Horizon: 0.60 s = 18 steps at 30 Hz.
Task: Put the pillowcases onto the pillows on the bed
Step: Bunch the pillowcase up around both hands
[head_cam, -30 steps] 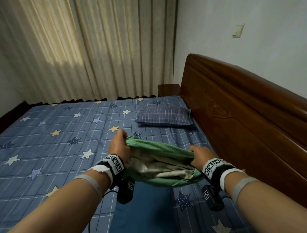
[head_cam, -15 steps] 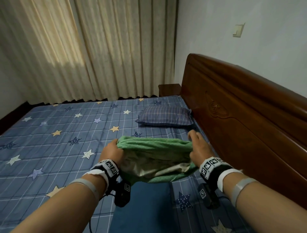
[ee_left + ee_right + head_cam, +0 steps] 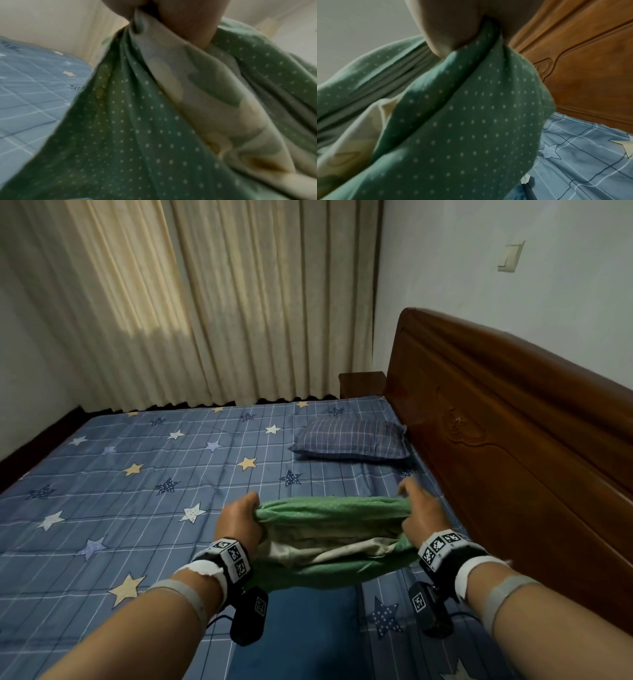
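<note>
A green pillowcase with small white dots [image 3: 329,508] is stretched between my two hands above the bed, its mouth held wide toward me and a cream inner side [image 3: 342,553] showing. My left hand [image 3: 241,517] grips the bunched left edge [image 3: 130,108]. My right hand [image 3: 419,513] grips the bunched right edge [image 3: 471,121], its far fingers lifted. Below the pillowcase lies a plain dark blue pillow [image 3: 308,631] on the near bed. A second pillow in a blue plaid case [image 3: 352,440] lies by the headboard further off.
The bed has a blue checked sheet with stars [image 3: 154,481]. A carved brown wooden headboard [image 3: 513,446] runs along the right. Beige curtains [image 3: 205,302] hang behind the bed, and a small wooden nightstand [image 3: 361,383] stands in the corner.
Both hands have gathered more of the pillowcase and moved forward, away from me. The cloth is bunched tighter and its mouth is stretched wider between them.
</note>
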Motion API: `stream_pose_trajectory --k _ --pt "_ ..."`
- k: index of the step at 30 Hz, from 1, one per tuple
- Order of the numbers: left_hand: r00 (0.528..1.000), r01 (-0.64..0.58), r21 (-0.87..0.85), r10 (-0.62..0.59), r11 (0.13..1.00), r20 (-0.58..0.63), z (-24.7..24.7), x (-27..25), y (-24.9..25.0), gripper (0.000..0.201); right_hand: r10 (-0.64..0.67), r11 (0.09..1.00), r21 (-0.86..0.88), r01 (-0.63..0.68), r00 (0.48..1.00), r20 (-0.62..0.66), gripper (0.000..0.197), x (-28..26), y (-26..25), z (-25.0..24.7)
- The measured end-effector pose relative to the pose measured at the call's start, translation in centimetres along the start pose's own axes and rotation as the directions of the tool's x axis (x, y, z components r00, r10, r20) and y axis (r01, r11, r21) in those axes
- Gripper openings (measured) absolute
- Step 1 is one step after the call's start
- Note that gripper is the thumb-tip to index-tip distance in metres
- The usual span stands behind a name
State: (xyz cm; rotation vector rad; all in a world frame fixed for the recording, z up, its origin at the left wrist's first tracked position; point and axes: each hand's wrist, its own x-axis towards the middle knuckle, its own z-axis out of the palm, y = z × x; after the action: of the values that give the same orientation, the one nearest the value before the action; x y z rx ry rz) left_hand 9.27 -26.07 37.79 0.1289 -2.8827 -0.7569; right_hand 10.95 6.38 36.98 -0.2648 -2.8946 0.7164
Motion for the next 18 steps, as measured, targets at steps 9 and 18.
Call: stream_pose_trajectory --k 9,18 --pt "0.986 0.006 -0.315 -0.059 0.949 -0.159 -1.3 -0.3 1.7 0.028 -0.071 0.977 -0.198 0.083 0.995 0.063 0.034 -0.6 -0.1 0.7" --pt "0.987 0.049 -0.155 -0.072 0.987 -0.147 0.6 -1.0 -0.2 0.033 -0.120 0.992 -0.017 0.123 0.988 0.095 0.051 -0.1 1.0 0.5"
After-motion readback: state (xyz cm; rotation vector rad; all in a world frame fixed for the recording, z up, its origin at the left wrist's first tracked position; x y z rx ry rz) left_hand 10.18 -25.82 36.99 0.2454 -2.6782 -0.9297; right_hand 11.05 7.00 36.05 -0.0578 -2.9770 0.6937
